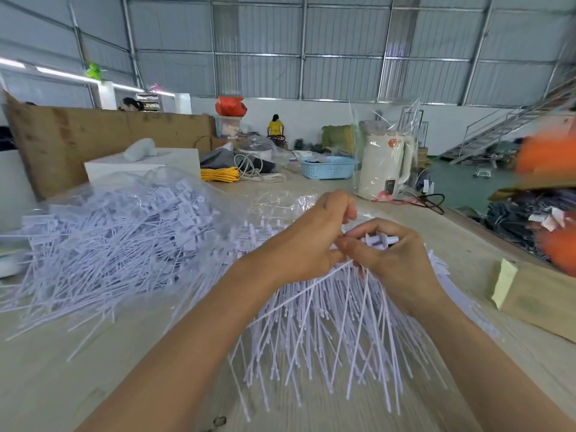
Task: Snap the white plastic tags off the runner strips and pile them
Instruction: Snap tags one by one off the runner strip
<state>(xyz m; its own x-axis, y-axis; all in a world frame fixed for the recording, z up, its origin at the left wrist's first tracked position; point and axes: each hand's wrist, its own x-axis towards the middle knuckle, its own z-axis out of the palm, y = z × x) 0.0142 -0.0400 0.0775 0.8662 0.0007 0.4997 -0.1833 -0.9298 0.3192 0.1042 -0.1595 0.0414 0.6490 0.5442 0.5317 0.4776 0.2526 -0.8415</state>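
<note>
- The right hand (396,254) is closed in a grip around a runner strip (381,239); its white end pegs stick out between thumb and forefinger, and the tags' long tails hang down from under the palm.
- The left hand (307,241) is curled shut just beside it, the fingertips of both meeting at the strip. It seems to pinch one tag at its head; a single thin tail (299,294) runs down and left from that pinch. The pinch itself is hidden by the fingers.
- My reading is that one tag is about to be snapped off, or has just come free; which of the two I cannot tell.
- Below the hands lies a fan of strips (327,338) on the counter (62,385), tails spread toward the camera. These look to be still on their runners, so this is the work left. A good many remain, with more reaching out to the right under the right wrist.
- To the left, well apart from the hands, is the pile (118,238) of loose tags, big and tangled, partly under a clear plastic sheet (174,185). It looks like the finished heap, and is larger than the fan.
- Judged from that, the task is well under way, perhaps past the middle, but far from over.
- At the back of the counter stand a kettle (381,165) and a blue basket (328,166), not part of the work.
</note>
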